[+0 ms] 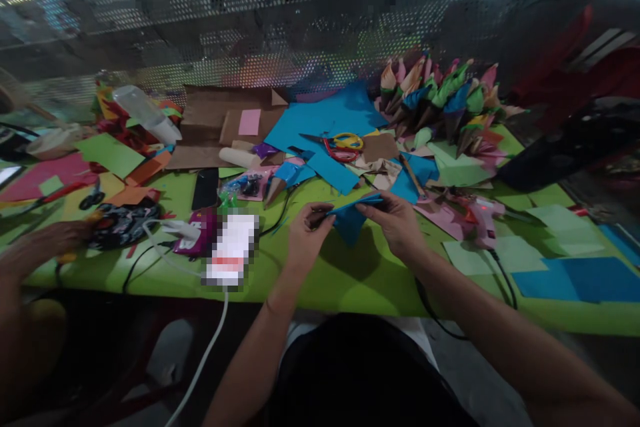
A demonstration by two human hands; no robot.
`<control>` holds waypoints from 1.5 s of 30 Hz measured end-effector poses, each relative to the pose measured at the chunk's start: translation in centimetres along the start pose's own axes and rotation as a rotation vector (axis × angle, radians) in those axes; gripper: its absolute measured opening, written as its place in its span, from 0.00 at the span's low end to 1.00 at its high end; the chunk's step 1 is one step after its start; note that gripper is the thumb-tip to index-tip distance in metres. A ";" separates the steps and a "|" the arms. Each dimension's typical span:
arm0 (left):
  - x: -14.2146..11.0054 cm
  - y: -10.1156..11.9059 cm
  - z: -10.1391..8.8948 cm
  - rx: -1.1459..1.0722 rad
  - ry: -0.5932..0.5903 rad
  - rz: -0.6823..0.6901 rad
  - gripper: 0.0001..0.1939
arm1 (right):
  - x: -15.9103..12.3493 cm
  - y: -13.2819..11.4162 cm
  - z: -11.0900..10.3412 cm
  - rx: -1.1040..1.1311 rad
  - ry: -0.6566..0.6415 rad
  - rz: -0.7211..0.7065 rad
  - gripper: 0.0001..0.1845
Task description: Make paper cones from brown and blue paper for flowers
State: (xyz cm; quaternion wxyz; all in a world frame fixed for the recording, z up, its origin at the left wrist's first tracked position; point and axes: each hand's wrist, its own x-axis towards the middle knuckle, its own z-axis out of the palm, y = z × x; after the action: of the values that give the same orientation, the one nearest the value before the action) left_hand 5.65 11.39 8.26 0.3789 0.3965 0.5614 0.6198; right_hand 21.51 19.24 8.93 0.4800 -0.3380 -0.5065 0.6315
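A folded piece of blue paper is held up over the front of the green table. My left hand pinches its left end, and my right hand grips the right end between thumb and fingers. Part of the paper hangs down as a point between the two hands. Just behind lie a blue sheet and red- and yellow-handled scissors. To the right of my right hand rests a pink glue gun with a small red light.
Paper cones with coloured twisted tips crowd the back right. A phone on a white cable and a purple power strip lie left. Another person's hand works at the far left. Blue sheets lie right. A perforated metal panel stands behind.
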 end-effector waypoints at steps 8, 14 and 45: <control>0.3 -0.3 -0.1 -0.042 -0.003 -0.043 0.14 | 0.0 -0.2 -0.1 -0.008 -0.012 -0.029 0.16; 0.3 -0.4 -0.1 -0.020 -0.012 -0.033 0.13 | -0.1 -0.4 0.0 -0.012 -0.014 -0.019 0.15; -0.1 0.1 -0.1 0.235 -0.107 0.092 0.12 | -0.1 -0.1 -0.1 -0.143 0.033 -0.013 0.18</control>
State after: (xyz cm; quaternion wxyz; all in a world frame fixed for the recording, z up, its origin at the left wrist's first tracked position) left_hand 5.59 11.30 8.37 0.3306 0.4959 0.5904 0.5443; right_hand 21.65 19.16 8.99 0.4670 -0.3785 -0.5443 0.5851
